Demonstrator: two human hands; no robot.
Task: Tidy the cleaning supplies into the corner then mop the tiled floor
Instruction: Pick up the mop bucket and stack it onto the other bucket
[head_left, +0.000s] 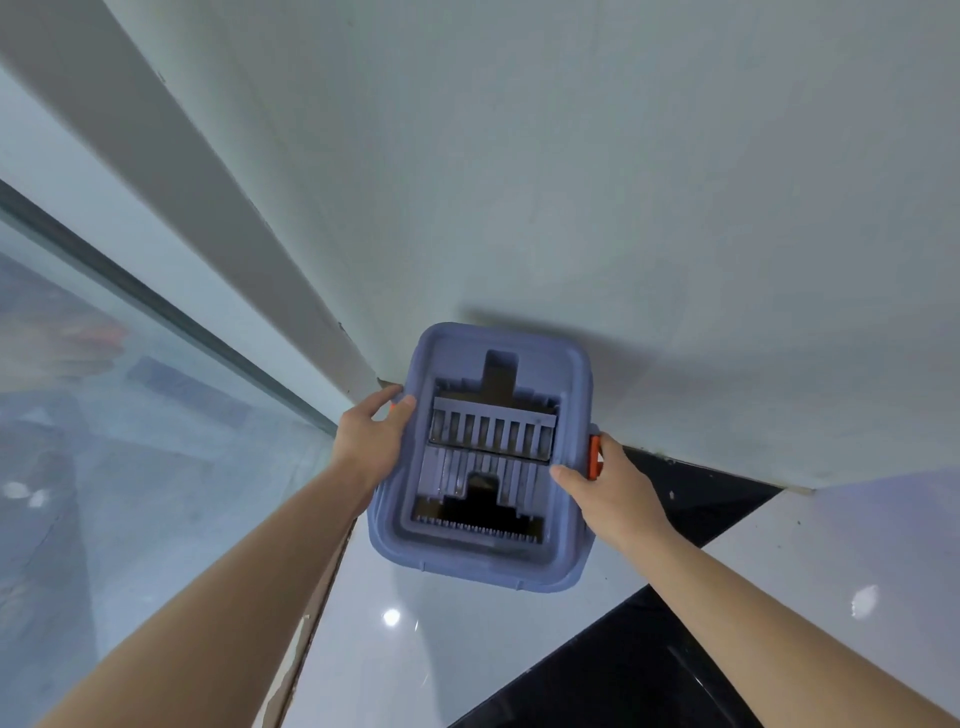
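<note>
Glass panel (78, 415): far left, dark frame strip running diagonally down toward the corner; blurred reflections behind it.
Left hand (371, 434): on the left rim of the bucket, thumb on top of the rim, fingers wrapped over the outer edge; clamped on the rim.
Mop bucket (480, 457): blue, rectangular, seen from above, held between both hands right at the corner where the wall meets the glass panel; far edge close to the wall, contact with the floor not clear.
Wringer insert (491, 431): inside the bucket, slotted ribs across the middle, dark openings above and below.
Orange clip (595, 457): on the bucket's right side, touching the right hand.
Right hand (610, 491): on the right rim, thumb over the top edge, fingers closed round the side beside the orange clip.
Wall (623, 182): pale, plain, filling the upper picture.
Floor (857, 545): glossy pale tiles with black tiles between, bright light spots.
</note>
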